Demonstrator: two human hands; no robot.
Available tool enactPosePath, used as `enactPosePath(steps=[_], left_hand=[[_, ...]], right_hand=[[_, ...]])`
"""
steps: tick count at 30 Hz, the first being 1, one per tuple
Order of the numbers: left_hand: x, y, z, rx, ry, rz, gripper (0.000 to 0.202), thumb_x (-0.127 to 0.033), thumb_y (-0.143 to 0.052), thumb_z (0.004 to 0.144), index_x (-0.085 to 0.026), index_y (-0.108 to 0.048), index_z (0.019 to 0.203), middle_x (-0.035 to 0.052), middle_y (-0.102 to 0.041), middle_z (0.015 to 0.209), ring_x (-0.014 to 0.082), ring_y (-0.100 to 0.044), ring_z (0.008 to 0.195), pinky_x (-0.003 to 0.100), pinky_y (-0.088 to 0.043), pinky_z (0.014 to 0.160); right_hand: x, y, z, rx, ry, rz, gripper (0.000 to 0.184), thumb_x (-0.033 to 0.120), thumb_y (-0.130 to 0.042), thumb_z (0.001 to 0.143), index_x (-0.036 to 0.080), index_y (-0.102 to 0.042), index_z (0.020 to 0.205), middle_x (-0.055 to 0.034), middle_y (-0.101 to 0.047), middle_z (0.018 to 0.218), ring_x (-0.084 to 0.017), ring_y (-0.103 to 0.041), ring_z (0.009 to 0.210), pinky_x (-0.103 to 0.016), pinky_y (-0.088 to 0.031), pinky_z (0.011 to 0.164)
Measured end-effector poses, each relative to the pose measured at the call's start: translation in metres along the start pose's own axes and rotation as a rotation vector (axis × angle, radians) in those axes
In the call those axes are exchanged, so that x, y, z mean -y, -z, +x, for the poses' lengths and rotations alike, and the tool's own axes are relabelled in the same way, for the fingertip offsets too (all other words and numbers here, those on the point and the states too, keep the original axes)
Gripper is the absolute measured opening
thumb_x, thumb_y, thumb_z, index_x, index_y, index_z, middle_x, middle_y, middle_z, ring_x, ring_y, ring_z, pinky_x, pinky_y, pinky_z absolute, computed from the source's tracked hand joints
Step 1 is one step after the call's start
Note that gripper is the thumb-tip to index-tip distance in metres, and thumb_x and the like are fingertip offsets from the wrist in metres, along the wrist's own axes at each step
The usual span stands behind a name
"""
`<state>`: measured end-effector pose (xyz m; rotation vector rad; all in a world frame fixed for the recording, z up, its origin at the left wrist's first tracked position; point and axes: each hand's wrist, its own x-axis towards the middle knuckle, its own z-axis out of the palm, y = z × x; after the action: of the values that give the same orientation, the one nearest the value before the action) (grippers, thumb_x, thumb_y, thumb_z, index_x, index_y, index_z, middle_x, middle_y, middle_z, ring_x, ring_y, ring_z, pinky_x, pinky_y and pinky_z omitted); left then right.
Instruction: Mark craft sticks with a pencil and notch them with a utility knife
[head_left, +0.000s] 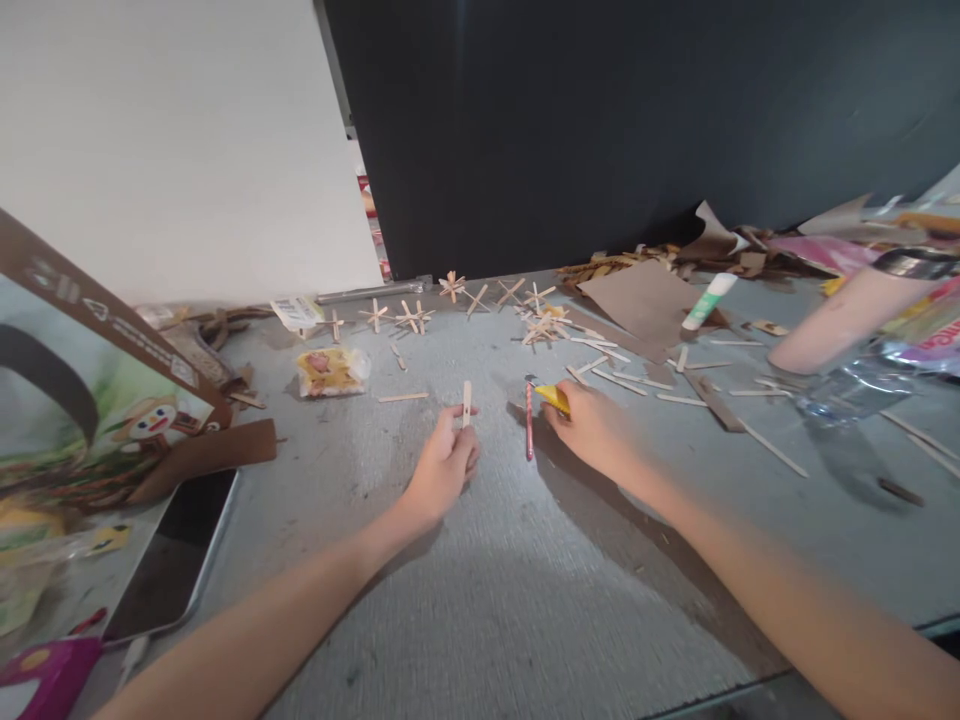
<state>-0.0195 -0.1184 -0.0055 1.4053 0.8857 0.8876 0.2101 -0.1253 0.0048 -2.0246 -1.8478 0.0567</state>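
Note:
My left hand [446,455] is closed round a flat wooden craft stick [467,400], which points up and away and has a small dark spot on it. My right hand [589,420] grips a small yellow tapered object [553,398]; its kind is not clear, and the fingers hide part of it. Just left of that hand, a thin pink-and-red twisted stick [529,425], like a small candle, lies on the grey tabletop [465,600] with a dark bit at its far end. Another craft stick [403,398] lies left of my left hand.
Star-shaped stick pieces [411,317] stand along the back. Loose sticks [622,380], a glue stick [709,302], a pink bottle [847,315] and a clear plastic bottle [855,385] are on the right. A yellow packet [332,371], phone [172,555] and printed bag [112,380] are left.

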Motion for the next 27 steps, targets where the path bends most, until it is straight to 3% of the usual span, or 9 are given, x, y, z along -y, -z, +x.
enactPosePath(steps=[4, 8, 10, 15, 18, 22, 25, 27], left_hand=[[-0.002, 0.001, 0.001, -0.024, 0.010, -0.044, 0.024, -0.046, -0.050, 0.100, -0.024, -0.046, 0.107, -0.0107, -0.030, 0.061, 0.0089, -0.026, 0.047, 0.021, -0.022, 0.046], [0.001, 0.002, 0.004, -0.050, -0.015, -0.048, 0.029, -0.053, -0.050, 0.099, -0.024, -0.046, 0.101, -0.0104, -0.029, 0.060, 0.0085, -0.024, 0.047, 0.021, -0.020, 0.044], [0.003, 0.003, 0.005, -0.057, -0.021, -0.037, 0.032, -0.055, -0.050, 0.098, -0.024, -0.046, 0.098, -0.0108, -0.028, 0.059, 0.0081, -0.023, 0.046, 0.021, -0.020, 0.044], [0.003, 0.003, 0.006, -0.058, -0.019, -0.020, 0.037, -0.060, -0.052, 0.096, -0.024, -0.045, 0.094, -0.0115, -0.027, 0.057, 0.0073, -0.022, 0.044, 0.021, -0.019, 0.043], [0.001, 0.003, 0.005, -0.065, -0.027, -0.026, 0.039, -0.062, -0.053, 0.094, -0.024, -0.045, 0.090, -0.0116, -0.027, 0.056, 0.0070, -0.023, 0.045, 0.021, -0.019, 0.043], [0.001, 0.003, 0.003, -0.072, -0.025, -0.033, 0.042, -0.063, -0.055, 0.092, -0.023, -0.045, 0.086, -0.0120, -0.026, 0.054, 0.0062, -0.021, 0.044, 0.020, -0.019, 0.044], [0.002, 0.004, 0.004, -0.073, -0.033, -0.029, 0.043, -0.064, -0.056, 0.091, -0.023, -0.045, 0.084, -0.0124, -0.024, 0.053, 0.0058, -0.019, 0.044, 0.021, -0.017, 0.044], [0.003, 0.005, 0.005, -0.080, -0.035, -0.025, 0.042, -0.063, -0.054, 0.093, -0.023, -0.044, 0.084, -0.0122, -0.024, 0.054, 0.0061, -0.020, 0.044, 0.021, -0.017, 0.044]], right_hand=[[-0.021, 0.001, 0.013, -0.016, 0.022, 0.005, 0.044, 0.055, -0.048, 0.101, 0.020, -0.070, 0.085, -0.0110, -0.068, 0.091, -0.023, -0.064, 0.078, -0.031, -0.038, 0.064], [-0.047, 0.001, 0.028, -0.145, -0.090, -0.116, 0.034, 0.041, -0.053, 0.101, 0.014, -0.073, 0.103, -0.0180, -0.068, 0.106, -0.032, -0.061, 0.105, -0.037, -0.044, 0.082], [-0.058, -0.003, 0.034, -0.148, -0.142, -0.177, 0.034, 0.037, -0.060, 0.097, 0.009, -0.073, 0.110, -0.0228, -0.067, 0.111, -0.036, -0.058, 0.111, -0.042, -0.043, 0.090], [-0.068, -0.011, 0.041, -0.039, -0.209, -0.173, 0.026, 0.030, -0.063, 0.095, 0.008, -0.076, 0.099, -0.0258, -0.067, 0.111, -0.038, -0.058, 0.110, -0.045, -0.041, 0.093], [-0.065, -0.010, 0.041, -0.049, -0.201, -0.138, 0.024, 0.027, -0.061, 0.096, 0.009, -0.076, 0.093, -0.0275, -0.068, 0.109, -0.038, -0.060, 0.108, -0.045, -0.041, 0.090], [-0.051, -0.004, 0.037, -0.099, -0.186, -0.041, 0.024, 0.026, -0.053, 0.099, 0.012, -0.072, 0.097, -0.0210, -0.072, 0.097, -0.031, -0.065, 0.094, -0.038, -0.043, 0.078], [-0.037, -0.001, 0.030, -0.119, -0.173, 0.201, 0.019, 0.028, -0.052, 0.098, 0.017, -0.067, 0.092, -0.0100, -0.072, 0.079, -0.023, -0.063, 0.067, -0.032, -0.040, 0.065], [-0.025, 0.000, 0.022, -0.110, -0.087, 0.371, 0.022, 0.035, -0.053, 0.097, 0.019, -0.065, 0.089, -0.0050, -0.070, 0.069, -0.019, -0.058, 0.057, -0.030, -0.039, 0.061]])
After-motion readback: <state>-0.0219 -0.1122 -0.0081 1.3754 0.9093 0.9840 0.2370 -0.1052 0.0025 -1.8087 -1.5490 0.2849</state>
